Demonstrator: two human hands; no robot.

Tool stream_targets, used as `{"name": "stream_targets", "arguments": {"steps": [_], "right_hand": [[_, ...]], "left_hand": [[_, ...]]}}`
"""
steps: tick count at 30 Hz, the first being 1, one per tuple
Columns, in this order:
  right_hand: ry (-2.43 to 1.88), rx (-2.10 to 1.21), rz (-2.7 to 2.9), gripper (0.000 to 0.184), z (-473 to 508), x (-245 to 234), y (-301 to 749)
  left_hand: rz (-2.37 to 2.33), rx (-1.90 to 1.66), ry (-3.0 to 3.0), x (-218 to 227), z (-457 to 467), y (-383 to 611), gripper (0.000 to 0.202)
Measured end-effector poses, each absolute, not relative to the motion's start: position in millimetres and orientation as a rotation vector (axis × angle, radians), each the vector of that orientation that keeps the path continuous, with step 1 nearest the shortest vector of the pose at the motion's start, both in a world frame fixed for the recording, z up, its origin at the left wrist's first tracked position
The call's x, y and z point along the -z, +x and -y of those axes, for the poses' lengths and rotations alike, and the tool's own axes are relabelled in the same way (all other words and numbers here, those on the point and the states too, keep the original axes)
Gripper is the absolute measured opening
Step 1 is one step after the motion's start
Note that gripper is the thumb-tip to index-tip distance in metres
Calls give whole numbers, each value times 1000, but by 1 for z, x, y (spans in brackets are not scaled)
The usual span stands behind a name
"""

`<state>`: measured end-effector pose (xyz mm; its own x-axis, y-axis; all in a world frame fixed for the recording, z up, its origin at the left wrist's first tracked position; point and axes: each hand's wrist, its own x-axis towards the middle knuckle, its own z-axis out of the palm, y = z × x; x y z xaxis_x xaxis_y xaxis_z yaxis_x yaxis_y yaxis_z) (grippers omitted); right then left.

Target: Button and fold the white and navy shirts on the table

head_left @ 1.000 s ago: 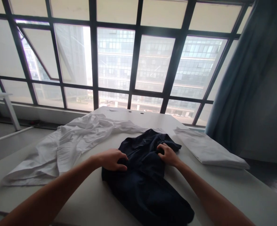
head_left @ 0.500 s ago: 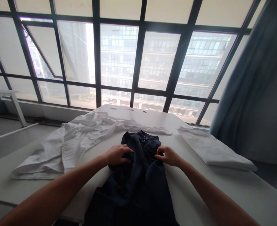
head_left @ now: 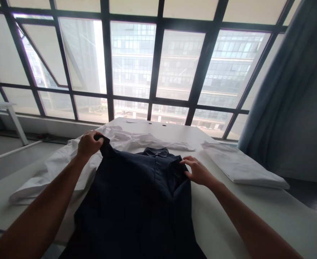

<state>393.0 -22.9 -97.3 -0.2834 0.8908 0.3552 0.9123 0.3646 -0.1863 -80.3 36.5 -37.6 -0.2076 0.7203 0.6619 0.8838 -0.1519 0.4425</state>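
Note:
A dark navy collared shirt (head_left: 137,201) lies spread on the white table, its collar (head_left: 156,151) at the far end and its button front facing up. My left hand (head_left: 90,144) is closed on the shirt's left sleeve end and holds it up off the table, so the cloth stretches out from the body. At the shirt's right shoulder, my right hand (head_left: 197,171) touches the bunched fabric, with thumb and fingers apart. The lower part of the shirt runs out of view at the bottom.
A crumpled white garment (head_left: 58,165) lies on the table at the left, partly behind my left arm. On the right is a folded white cloth (head_left: 244,165). Large windows (head_left: 131,61) stand beyond the table (head_left: 228,216), with a blue-grey curtain (head_left: 271,93) at right.
My left hand has moved up and left, drawing the shirt's left side outward and lifting it. The shirt is wider and its front flatter. My right hand has moved slightly up, its fingers spreading.

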Motion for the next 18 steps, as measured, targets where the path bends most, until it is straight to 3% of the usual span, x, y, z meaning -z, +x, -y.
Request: {"name": "stream_targets", "arguments": {"steps": [4, 7, 10, 15, 18], "right_hand": [[-1236, -170, 2417, 58, 36, 101, 353], [-1126, -270, 2501, 49, 41, 104, 335], [-1141, -238, 2480, 40, 35, 99, 340], [-1542, 103, 2006, 29, 15, 79, 420], [-1992, 310, 1653, 37, 13, 76, 477]], "left_hand": [[1693, 1159, -2073, 48, -27, -45, 35], [1413, 1012, -2630, 62, -12, -1, 22], [1105, 742, -3019, 82, -2, 30, 28], [1027, 506, -3211, 109, -6, 34, 39], [1043, 489, -3203, 114, -9, 33, 34]]}}
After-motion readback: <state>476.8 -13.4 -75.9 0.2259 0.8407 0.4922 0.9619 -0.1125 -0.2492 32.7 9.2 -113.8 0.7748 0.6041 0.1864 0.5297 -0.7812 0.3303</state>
